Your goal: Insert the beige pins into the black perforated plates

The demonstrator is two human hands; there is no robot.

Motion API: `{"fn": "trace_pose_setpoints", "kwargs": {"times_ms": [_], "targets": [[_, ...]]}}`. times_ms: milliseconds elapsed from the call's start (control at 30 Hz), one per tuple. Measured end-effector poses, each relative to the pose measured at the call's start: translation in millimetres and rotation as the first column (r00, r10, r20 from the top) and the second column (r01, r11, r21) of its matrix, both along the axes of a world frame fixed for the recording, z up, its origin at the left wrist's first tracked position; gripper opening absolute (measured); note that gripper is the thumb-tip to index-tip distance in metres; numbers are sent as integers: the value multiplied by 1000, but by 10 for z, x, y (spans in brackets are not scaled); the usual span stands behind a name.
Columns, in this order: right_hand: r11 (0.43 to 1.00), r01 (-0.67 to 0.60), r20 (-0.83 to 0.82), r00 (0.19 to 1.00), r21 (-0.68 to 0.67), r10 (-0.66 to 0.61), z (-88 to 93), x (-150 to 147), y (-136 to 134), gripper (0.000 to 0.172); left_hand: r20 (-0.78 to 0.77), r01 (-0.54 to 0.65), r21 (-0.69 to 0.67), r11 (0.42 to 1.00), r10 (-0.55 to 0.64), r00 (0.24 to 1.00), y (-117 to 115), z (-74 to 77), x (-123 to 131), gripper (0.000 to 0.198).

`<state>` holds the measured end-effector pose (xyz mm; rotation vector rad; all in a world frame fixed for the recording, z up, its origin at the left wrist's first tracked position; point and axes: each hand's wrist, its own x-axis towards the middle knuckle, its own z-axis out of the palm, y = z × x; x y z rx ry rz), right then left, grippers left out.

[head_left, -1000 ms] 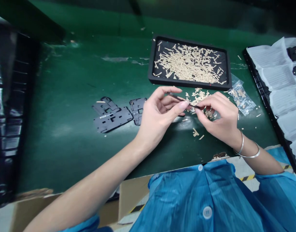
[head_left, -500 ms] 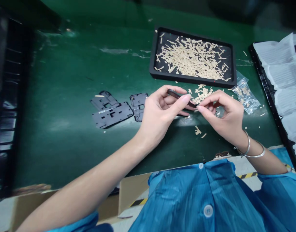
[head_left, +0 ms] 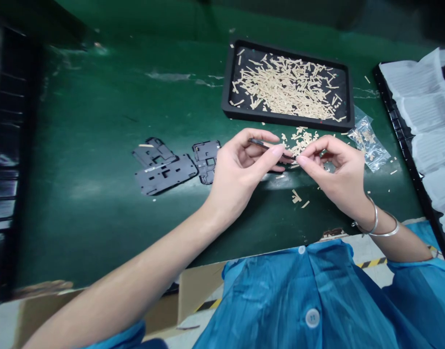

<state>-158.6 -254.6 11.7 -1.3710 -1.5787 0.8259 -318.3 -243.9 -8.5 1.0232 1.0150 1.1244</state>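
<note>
Between thumb and fingers, my left hand [head_left: 244,162] grips a thin black plastic part [head_left: 261,143], seen nearly edge-on. My right hand [head_left: 333,167] is closed in a pinch at the right end of that part; whatever lies between its fingertips is too small to make out. Left of my hands, several flat black plastic parts [head_left: 166,175] with small cut-outs rest on the green table, one partly hidden behind my left hand. A beige strip [head_left: 146,145] lies on the farthest left part. Small beige scraps [head_left: 304,140] are scattered behind and below my fingers.
A black tray [head_left: 228,97] heaped with beige strips stands behind my hands. Right of it lies a clear plastic bag [head_left: 370,143] with scraps. A black tray with white lining [head_left: 422,106] borders the right side, and dark racking [head_left: 11,169] the left.
The black part has tilted slightly and now looks thinner, more edge-on. Both hands keep nearly the same place and grip. The whole view has shifted a little.
</note>
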Motion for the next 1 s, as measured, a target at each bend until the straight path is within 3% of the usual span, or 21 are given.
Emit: {"fn": "trace_pose_setpoints", "kwargs": {"times_ms": [133, 300, 533, 833, 1000], "targets": [[1000, 6, -20, 1000, -11, -7, 5, -2, -1, 12, 7, -9, 19, 1000, 9, 1000, -4, -12, 4, 28], [992, 0, -148, 989, -126, -19, -21, 13, 30, 14, 12, -13, 30, 999, 12, 1000, -4, -36, 4, 27], [967, -135, -368, 929, -216, 47, -110, 46, 80, 17, 47, -23, 74, 997, 19, 999, -32, -40, 16, 23], [979, -106, -308, 950, -172, 48, -84, 22, 40, 27, 42, -20, 86, 996, 17, 999, -56, -24, 20, 23], [991, -80, -297, 954, -108, 45, -83, 28, 32, 15, 154, 11, 9, 1000, -13, 988, -4, -6, -8, 25]]}}
